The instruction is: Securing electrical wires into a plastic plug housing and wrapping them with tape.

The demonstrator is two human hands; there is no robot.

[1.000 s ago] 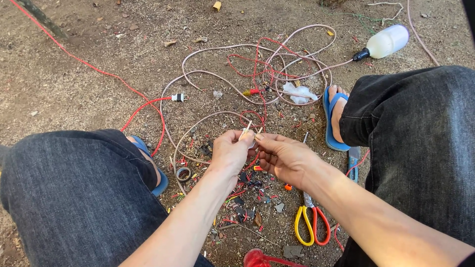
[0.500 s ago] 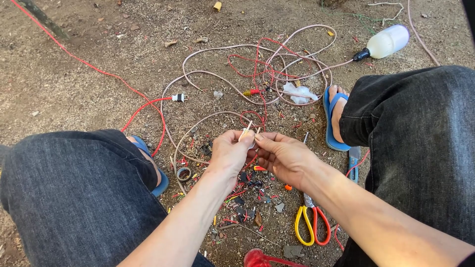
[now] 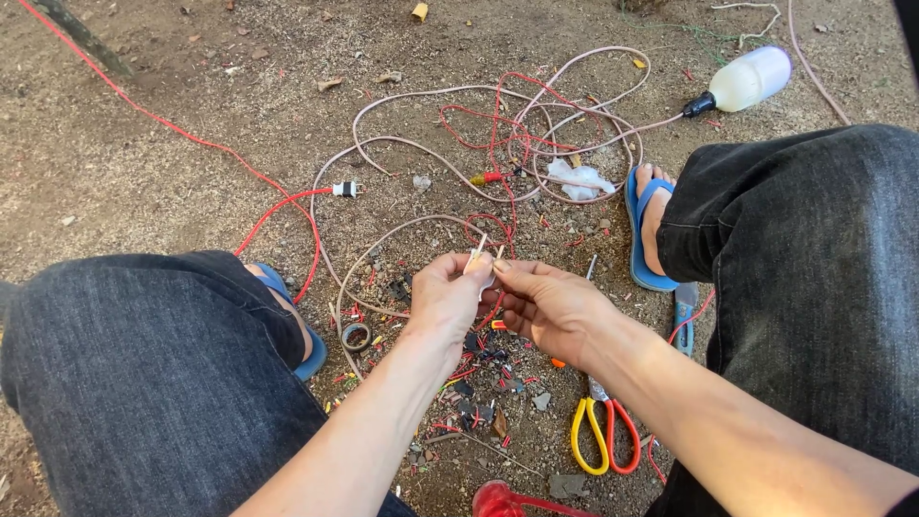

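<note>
Both hands (image 3: pixel 498 297) pinch two wire ends (image 3: pixel 483 251)

Rough, dry dirt ground (image 3: pixel 144 182) with grit. Smooth plastic-coated wires (image 3: pixel 536 134), red and pale pink. Matt dark denim trousers (image 3: pixel 144 383). Glossy yellow and red plastic handles on the pliers (image 3: pixel 603 436). A cloudy white plastic bottle (image 3: pixel 751 78). Blue rubbery sandals (image 3: pixel 639 239).

Bright, sharp daylight; soft shadows
</note>
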